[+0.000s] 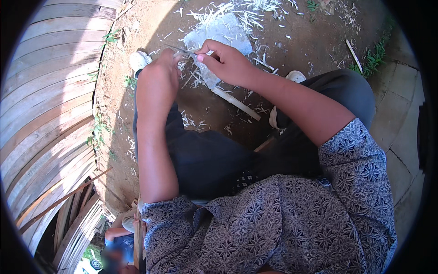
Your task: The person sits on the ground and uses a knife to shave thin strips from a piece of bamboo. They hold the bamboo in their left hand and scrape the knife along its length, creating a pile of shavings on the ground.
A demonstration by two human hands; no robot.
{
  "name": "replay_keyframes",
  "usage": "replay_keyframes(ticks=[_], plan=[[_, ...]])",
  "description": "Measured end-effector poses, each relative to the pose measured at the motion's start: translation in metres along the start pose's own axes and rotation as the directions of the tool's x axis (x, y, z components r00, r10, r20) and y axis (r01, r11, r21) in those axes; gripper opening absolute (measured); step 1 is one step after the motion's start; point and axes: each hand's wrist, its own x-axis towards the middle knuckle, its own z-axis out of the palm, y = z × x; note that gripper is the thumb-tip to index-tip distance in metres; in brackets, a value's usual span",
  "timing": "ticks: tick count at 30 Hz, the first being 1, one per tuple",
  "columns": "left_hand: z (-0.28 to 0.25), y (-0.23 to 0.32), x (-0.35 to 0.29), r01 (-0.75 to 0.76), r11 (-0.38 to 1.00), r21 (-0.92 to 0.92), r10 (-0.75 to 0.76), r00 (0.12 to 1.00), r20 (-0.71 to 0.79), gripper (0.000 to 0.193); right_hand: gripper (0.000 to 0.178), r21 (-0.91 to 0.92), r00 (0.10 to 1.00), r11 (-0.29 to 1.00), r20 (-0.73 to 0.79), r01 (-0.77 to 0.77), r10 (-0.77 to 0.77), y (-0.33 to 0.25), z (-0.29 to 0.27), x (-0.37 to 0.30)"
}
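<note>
In front of me both hands meet over the shavings. My right hand [221, 61] is closed, thumb and forefinger pinching one end of a thin, grey, blade-like strip [186, 51]. At the strip's other side my left hand [160, 68] is closed, its fingertips against it; whatever else lies inside those fingers is hidden. Behind the hands a pale flat slab [228, 34] lies on the ground, strewn with wood shavings [214, 18]. A pale wooden stick [236, 104] rests on the ground below the right wrist, apart from both hands.
Stacked wooden planks [50, 68] line my left side. Paving slabs [392, 118] run along the right. My bent knees in dark trousers [214, 153] are under my forearms. Another person [121, 242] is at the lower left. A narrow stick [354, 55] lies at the far right.
</note>
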Motion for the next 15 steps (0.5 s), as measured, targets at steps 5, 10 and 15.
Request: replay_keyframes(ticks=[5,10,15], plan=[[-0.002,-0.008,-0.001,0.043,0.997,-0.064,-0.043,0.999,0.005,0.025,0.017,-0.237,1.0,0.971,0.019,-0.017,0.022,0.004,-0.011,-0.005],[0.0,-0.009,-0.002,0.09,0.992,-0.085,-0.089,0.996,0.009,0.023,0.021,-0.338,0.997,0.939,0.026,-0.064,0.078,0.009,-0.025,-0.007],[0.0,-0.022,0.003,0.103,0.987,-0.123,-0.106,0.994,-0.013,0.022,0.025,-0.389,0.985,0.908,-0.134,-0.157,0.114,0.061,-0.049,-0.011]])
